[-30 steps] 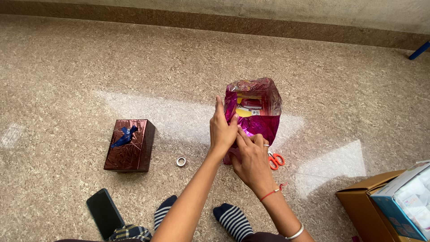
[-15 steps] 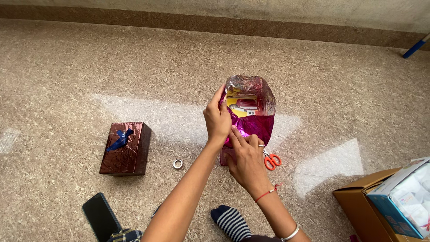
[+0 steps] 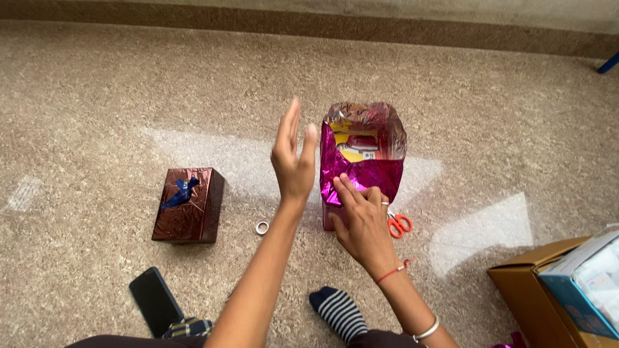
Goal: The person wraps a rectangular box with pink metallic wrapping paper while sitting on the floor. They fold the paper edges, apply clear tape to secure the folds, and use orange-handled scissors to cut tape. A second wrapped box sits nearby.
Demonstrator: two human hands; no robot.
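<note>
Two hands work over a box half wrapped in shiny magenta foil paper [image 3: 361, 174], which stands upright on the speckled stone floor [image 3: 116, 96] with its top open. Our right hand [image 3: 363, 222] lies flat against the near face, fingers spread and pressing the foil, gripping nothing. Our left hand [image 3: 293, 158] hovers just beside the box, open, fingers straight, holding nothing. Orange-handled scissors [image 3: 398, 224] lie just right of the box; a small roll of clear tape [image 3: 262, 227] lies to its left. Farther left sits a brown foil-wrapped box with a blue bow [image 3: 187, 205].
</note>
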